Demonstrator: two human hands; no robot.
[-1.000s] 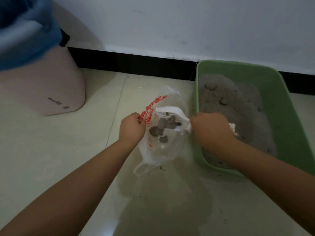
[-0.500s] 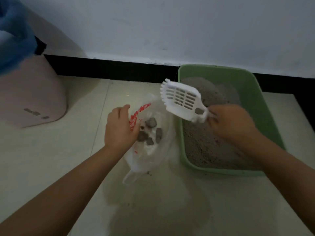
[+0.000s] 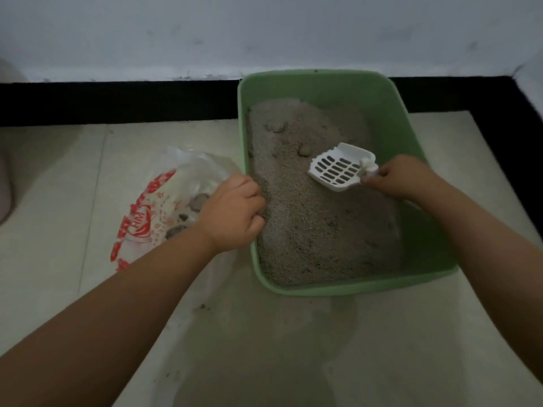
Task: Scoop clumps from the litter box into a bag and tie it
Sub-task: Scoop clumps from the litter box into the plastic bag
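A green litter box (image 3: 390, 118) full of grey litter sits on the floor against the wall. Two clumps (image 3: 276, 127) show in the litter near its far left. My right hand (image 3: 396, 177) grips the handle of a white slotted scoop (image 3: 338, 168), which hovers empty over the middle of the litter. A clear plastic bag (image 3: 164, 198) with red print lies left of the box and holds several grey clumps (image 3: 198, 201). My left hand (image 3: 232, 214) grips the bag's edge right at the box's left wall.
A black skirting strip (image 3: 117, 101) runs along the white wall behind. A pale bin edge (image 3: 4, 171) shows at the far left. A few litter crumbs (image 3: 204, 306) lie on the tiled floor in front of the box.
The scoop has swung from above the bag back over the litter, now empty. My left hand has moved with the bag's edge toward the box's left wall. The view has shifted right.
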